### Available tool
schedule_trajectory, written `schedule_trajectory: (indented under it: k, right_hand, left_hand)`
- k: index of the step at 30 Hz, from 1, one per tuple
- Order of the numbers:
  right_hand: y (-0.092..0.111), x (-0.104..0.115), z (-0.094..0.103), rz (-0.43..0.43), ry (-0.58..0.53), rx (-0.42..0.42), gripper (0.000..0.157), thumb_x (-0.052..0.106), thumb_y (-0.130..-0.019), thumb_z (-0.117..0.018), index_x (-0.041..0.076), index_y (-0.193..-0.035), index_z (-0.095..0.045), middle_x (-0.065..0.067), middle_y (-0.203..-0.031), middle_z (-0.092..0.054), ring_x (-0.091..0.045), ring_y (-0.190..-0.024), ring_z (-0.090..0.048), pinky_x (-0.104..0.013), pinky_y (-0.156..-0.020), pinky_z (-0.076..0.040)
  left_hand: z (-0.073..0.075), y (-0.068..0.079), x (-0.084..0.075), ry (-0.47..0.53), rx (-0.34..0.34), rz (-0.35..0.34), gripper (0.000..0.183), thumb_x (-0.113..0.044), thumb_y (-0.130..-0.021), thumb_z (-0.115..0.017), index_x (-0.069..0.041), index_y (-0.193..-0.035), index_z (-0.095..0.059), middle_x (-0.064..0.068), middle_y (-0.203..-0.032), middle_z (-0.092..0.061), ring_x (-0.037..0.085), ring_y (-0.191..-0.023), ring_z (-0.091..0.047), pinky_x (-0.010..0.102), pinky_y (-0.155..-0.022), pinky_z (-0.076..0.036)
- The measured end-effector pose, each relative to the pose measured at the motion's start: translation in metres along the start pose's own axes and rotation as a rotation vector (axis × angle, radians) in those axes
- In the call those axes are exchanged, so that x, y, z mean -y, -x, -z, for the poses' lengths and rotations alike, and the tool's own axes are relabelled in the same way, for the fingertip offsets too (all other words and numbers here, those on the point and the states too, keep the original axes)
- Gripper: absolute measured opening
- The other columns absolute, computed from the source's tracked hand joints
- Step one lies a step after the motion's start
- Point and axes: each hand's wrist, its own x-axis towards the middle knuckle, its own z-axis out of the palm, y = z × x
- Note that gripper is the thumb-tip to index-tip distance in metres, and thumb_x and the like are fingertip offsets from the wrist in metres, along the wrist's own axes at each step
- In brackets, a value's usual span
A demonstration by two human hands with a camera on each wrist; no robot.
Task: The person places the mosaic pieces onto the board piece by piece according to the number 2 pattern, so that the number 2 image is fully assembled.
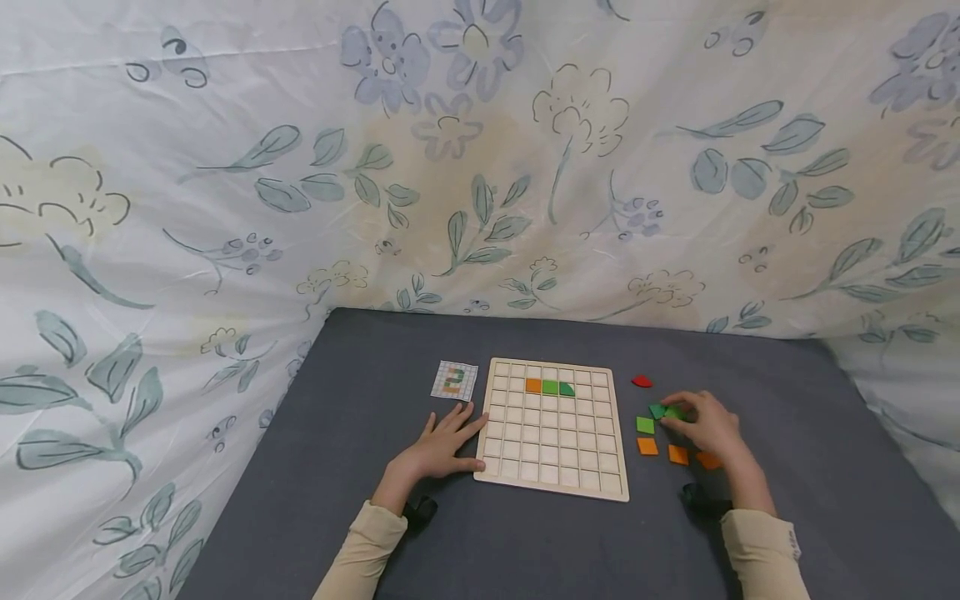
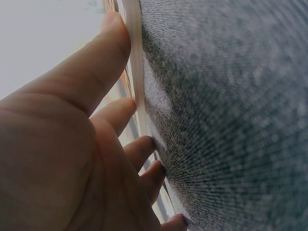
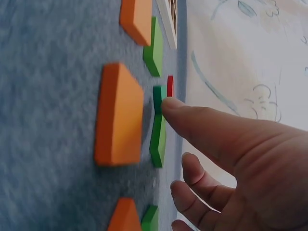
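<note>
From my station I record the right hand with fingers part-bent, its thumb tip at a dark green piece and a light green piece; whether it pinches either I cannot tell, the index fingertip being hidden. The left hand lies open, fingers spread, thumb against the edge of the gridded board.

Both green pieces sit on the dark cloth below the right fingers, to the right of the board and well apart from the left hand. Near them I note a green square, a red piece and three orange pieces. An orange, a green and a dark green tile occupy adjoining cells on the board. A pattern card lies beyond the left fingertips.
</note>
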Motion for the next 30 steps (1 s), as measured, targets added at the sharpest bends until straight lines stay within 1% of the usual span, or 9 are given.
schedule_trajectory:
  k: [4, 7, 11, 16, 23, 30]
  right_hand:
    - [0.002, -0.007, 0.002, 0.002, 0.004, -0.006, 0.037, 0.029, -0.083, -0.070, 0.006, -0.112, -0.064, -0.018, -0.100, -0.053, -0.030, -0.085, -0.050, -0.051, -0.069, -0.030]
    - [0.002, -0.010, 0.004, -0.012, 0.016, -0.001, 0.040, 0.031, -0.082, -0.070, 0.005, -0.112, -0.063, -0.019, -0.100, -0.053, -0.032, -0.088, -0.051, -0.051, -0.068, -0.030]
    - [0.003, -0.013, 0.007, -0.039, 0.027, 0.017, 0.043, 0.033, -0.082, -0.070, 0.003, -0.111, -0.063, -0.019, -0.099, -0.052, -0.032, -0.088, -0.050, -0.050, -0.068, -0.030]
    - [0.005, -0.013, 0.011, -0.065, 0.027, 0.037, 0.042, 0.031, -0.081, -0.071, 0.002, -0.110, -0.063, -0.020, -0.098, -0.052, -0.032, -0.087, -0.049, -0.050, -0.068, -0.030]
    - [0.007, -0.013, 0.013, -0.104, 0.036, 0.040, 0.041, 0.030, -0.080, -0.071, 0.001, -0.108, -0.063, -0.021, -0.098, -0.051, -0.034, -0.087, -0.049, -0.054, -0.070, -0.030]
    - [0.006, -0.015, 0.011, -0.106, 0.041, 0.026, 0.039, 0.030, -0.081, -0.070, 0.001, -0.106, -0.064, -0.020, -0.098, -0.051, -0.034, -0.087, -0.049, -0.053, -0.070, -0.030]
  left_hand:
    - [0.001, 0.001, -0.001, 0.001, 0.001, -0.005, 0.078, -0.048, -0.085, -0.060, -0.020, -0.149, -0.024, 0.011, -0.155, -0.014, 0.032, -0.143, -0.006, 0.063, -0.109, -0.002]
    - [0.001, 0.001, -0.002, -0.002, 0.001, -0.011, 0.078, -0.047, -0.085, -0.060, -0.019, -0.149, -0.025, 0.012, -0.155, -0.014, 0.032, -0.143, -0.007, 0.064, -0.108, -0.002]
    - [0.001, 0.002, -0.002, 0.000, -0.003, -0.019, 0.078, -0.046, -0.086, -0.061, -0.017, -0.149, -0.024, 0.014, -0.154, -0.015, 0.033, -0.143, -0.007, 0.065, -0.108, -0.002]
    - [0.001, 0.003, -0.003, 0.011, -0.004, -0.020, 0.078, -0.046, -0.086, -0.060, -0.017, -0.149, -0.025, 0.014, -0.154, -0.014, 0.035, -0.143, -0.007, 0.065, -0.108, -0.002]
    - [0.002, 0.003, -0.004, 0.010, -0.006, -0.016, 0.077, -0.045, -0.086, -0.060, -0.017, -0.148, -0.025, 0.014, -0.154, -0.015, 0.035, -0.142, -0.007, 0.065, -0.107, -0.002]
    - [0.002, 0.003, -0.004, 0.011, -0.009, -0.019, 0.077, -0.046, -0.086, -0.060, -0.017, -0.148, -0.026, 0.015, -0.154, -0.015, 0.035, -0.142, -0.007, 0.065, -0.107, -0.002]
